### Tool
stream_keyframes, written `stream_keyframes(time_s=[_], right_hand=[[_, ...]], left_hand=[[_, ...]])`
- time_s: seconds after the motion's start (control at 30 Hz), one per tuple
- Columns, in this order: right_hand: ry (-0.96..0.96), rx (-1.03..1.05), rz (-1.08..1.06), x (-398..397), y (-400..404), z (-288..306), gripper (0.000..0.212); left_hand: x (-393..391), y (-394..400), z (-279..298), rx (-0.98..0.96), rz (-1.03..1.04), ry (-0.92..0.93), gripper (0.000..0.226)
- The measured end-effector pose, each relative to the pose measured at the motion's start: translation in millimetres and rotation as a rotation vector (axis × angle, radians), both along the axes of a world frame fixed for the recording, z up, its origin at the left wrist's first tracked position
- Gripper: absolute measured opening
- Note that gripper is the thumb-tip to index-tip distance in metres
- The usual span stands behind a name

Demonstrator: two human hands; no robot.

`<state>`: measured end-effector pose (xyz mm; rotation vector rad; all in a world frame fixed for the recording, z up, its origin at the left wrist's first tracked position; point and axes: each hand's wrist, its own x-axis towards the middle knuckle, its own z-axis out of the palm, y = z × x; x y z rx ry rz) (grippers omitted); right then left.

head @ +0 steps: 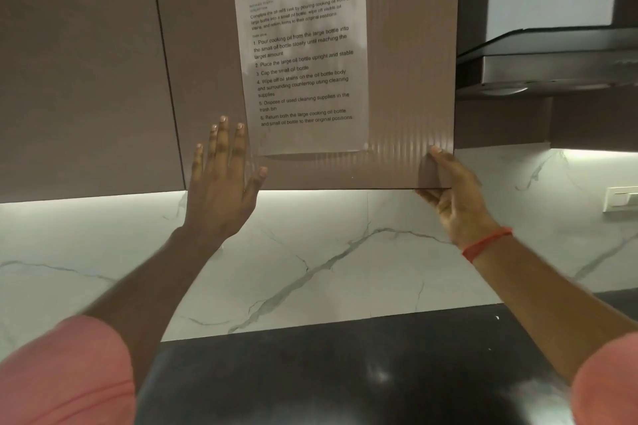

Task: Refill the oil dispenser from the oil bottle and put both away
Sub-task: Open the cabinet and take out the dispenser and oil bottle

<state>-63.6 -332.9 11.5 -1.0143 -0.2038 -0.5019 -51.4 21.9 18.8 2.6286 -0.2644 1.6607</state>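
Note:
No oil bottle or oil dispenser is in view. A brown upper cabinet door fills the top middle, with a printed task sheet taped to it. My left hand lies flat, fingers straight and spread, against the door's lower left part. My right hand grips the door's bottom right corner, thumb on the front face and fingers curled under the lower edge. A red band circles my right wrist.
A neighbouring cabinet door hangs to the left. A range hood juts out at the upper right. White marble backsplash runs below the cabinets, with a wall socket at the right. A dark countertop lies beneath.

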Motion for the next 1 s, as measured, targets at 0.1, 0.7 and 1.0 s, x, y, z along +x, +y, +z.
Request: stream_keyframes(time_s=[0.1,0.7,1.0], right_hand=[[-0.045,-0.179,0.014,-11,-15,14,0.02],[-0.252,-0.314,0.233,-85,-2,109,0.052],[-0.328,-0.251,0.636,-114,6,121,0.088]], left_hand=[[-8,-4,5,-0.042,-0.026,0.007,0.075],[-72,-98,76,-0.14,-0.329,-0.051,0.079],[-112,-137,107,-0.276,-0.552,-0.045,0.078]])
